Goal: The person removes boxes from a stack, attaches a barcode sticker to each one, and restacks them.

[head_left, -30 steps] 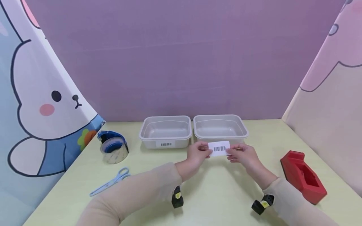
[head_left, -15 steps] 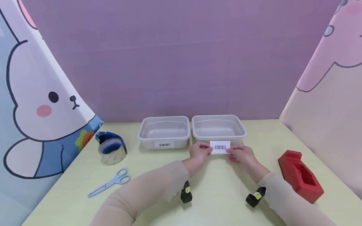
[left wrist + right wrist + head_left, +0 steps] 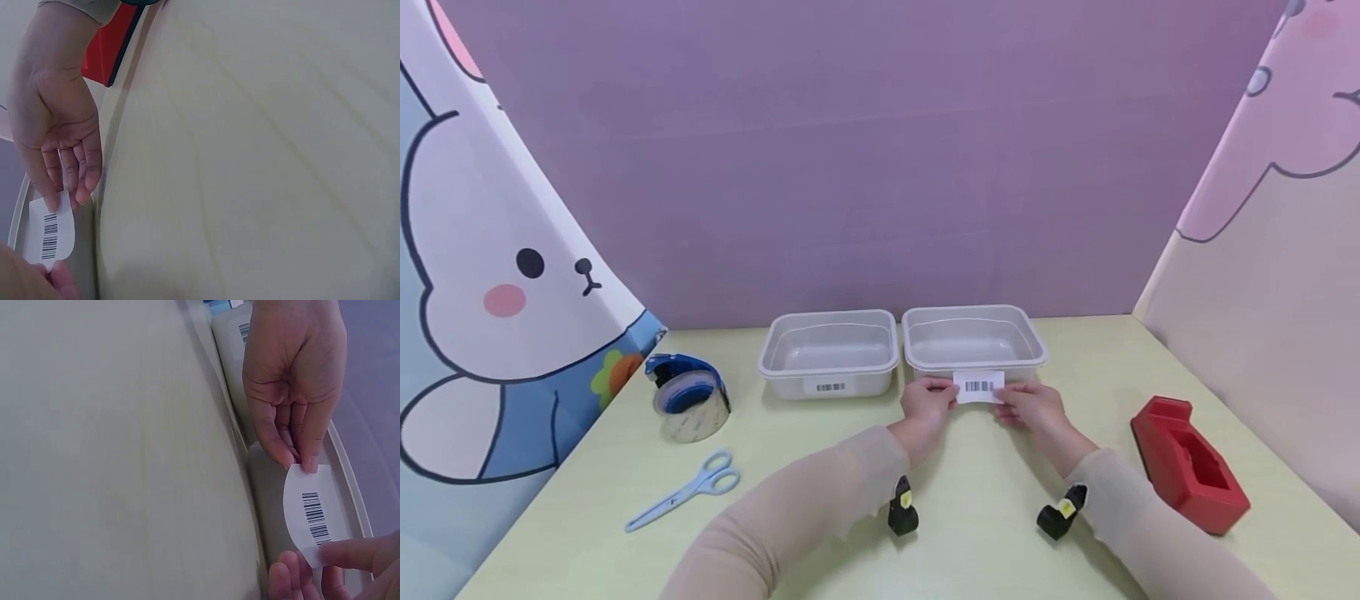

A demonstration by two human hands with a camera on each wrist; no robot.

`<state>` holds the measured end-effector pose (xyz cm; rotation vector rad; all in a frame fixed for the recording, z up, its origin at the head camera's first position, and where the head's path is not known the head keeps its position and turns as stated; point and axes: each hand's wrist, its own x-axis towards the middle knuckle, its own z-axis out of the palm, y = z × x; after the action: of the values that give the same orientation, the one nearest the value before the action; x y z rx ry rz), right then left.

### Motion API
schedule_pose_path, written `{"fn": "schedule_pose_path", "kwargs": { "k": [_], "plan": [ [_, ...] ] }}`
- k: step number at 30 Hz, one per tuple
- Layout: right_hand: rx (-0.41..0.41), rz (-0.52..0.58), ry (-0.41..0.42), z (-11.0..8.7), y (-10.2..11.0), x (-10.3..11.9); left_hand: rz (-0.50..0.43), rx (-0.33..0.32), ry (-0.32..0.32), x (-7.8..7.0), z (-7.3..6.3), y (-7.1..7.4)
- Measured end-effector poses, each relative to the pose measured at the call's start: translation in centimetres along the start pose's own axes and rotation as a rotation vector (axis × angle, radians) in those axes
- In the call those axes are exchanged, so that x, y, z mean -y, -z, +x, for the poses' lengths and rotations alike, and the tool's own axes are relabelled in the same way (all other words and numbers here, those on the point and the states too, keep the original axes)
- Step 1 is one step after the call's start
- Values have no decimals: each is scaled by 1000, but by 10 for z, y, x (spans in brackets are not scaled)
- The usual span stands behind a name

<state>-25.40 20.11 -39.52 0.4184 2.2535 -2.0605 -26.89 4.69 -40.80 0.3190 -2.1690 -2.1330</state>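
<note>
Between both hands a white barcode label (image 3: 978,387) is stretched level against the front of the right plastic container (image 3: 973,337). My left hand (image 3: 925,408) pinches its left end, and my right hand (image 3: 1033,410) pinches its right end between thumb and fingers. In the right wrist view the label (image 3: 307,512) bows slightly, its lower edge curving away from the container wall. The left wrist view shows the right hand's thumb (image 3: 50,201) on one end of the label. A similar barcode label (image 3: 830,386) is on the front of the left container (image 3: 829,343).
On the left lie a blue tape dispenser with a clear tape roll (image 3: 696,415) and light-blue scissors (image 3: 688,492). A red tape dispenser base (image 3: 1191,467) stands at the right. A purple backdrop (image 3: 880,167) rises behind the containers at the table's back edge.
Both hands have brought the label slightly up and against the right container's front, and it now sits level instead of tilted. The head view has shifted a little to the right.
</note>
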Motion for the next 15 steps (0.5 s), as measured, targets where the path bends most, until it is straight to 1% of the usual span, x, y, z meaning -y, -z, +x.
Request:
{"fn": "schedule_pose_path", "kwargs": {
  "k": [4,9,15],
  "plan": [
    [-18,17,-13,4,-1,-1,-20,-4,5,2,2,-2],
    [-25,39,-1,8,-1,-3,-25,-7,12,3,2,-3],
    [-44,56,-15,14,-1,-3,-14,-6,-5,5,4,-3]
  ]
}}
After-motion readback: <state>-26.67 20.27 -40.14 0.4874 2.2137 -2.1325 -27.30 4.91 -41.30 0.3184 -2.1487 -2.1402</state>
